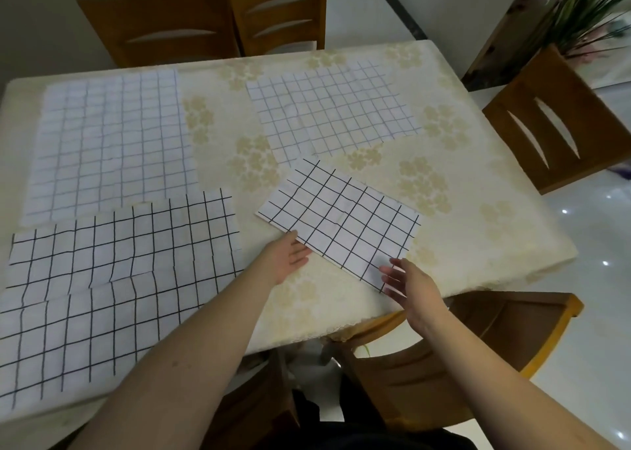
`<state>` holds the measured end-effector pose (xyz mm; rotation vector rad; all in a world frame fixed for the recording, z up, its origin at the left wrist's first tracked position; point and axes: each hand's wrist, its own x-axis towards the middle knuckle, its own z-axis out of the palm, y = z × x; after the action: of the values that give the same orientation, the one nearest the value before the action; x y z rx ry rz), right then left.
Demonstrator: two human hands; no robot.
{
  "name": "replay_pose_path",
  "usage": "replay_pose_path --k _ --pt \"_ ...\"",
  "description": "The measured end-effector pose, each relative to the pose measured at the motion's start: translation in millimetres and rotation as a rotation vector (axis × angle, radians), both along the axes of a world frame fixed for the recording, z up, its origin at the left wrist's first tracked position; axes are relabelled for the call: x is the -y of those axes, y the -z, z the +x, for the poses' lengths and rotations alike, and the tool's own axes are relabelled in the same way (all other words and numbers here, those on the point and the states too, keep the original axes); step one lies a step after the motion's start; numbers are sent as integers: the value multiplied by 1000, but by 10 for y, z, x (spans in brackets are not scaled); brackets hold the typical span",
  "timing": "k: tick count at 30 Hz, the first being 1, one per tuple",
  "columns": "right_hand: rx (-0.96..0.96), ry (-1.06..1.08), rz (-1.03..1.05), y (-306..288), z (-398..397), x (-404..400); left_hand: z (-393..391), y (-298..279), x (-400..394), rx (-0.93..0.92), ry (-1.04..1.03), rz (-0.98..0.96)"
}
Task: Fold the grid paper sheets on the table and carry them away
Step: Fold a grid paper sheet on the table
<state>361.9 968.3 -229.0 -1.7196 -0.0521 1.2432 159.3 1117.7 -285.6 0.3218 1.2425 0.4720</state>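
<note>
Left hand (288, 256) and right hand (408, 284) spread wide, gripping nothing, fingertips at near edge of folded grid sheet (338, 219); likely risk: sliding on slick tablecloth (461, 190), skewing crease.

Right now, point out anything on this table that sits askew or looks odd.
The small folded sheet lies turned at an angle to the table edge, while the other grid sheets lie roughly square. The left hand and right hand are open at its near edge. Nothing looks torn or spilled.
</note>
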Motion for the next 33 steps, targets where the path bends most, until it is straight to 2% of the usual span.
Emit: replay_pose_path --k 9,19,27,30,33 --pt "-95 -93 -8 67 483 -400 377 104 183 -165 -56 77" --pt "-100 -364 -20 216 969 -827 510 151 508 -269 -113 110" --pt "67 -579 -114 260 934 -1119 39 89 727 -575 215 176" --pt "87 -632 -86 325 856 -1235 -59 26 748 -562 155 167" --pt "89 -676 -102 404 800 -1327 -73 1 747 -518 6 117"
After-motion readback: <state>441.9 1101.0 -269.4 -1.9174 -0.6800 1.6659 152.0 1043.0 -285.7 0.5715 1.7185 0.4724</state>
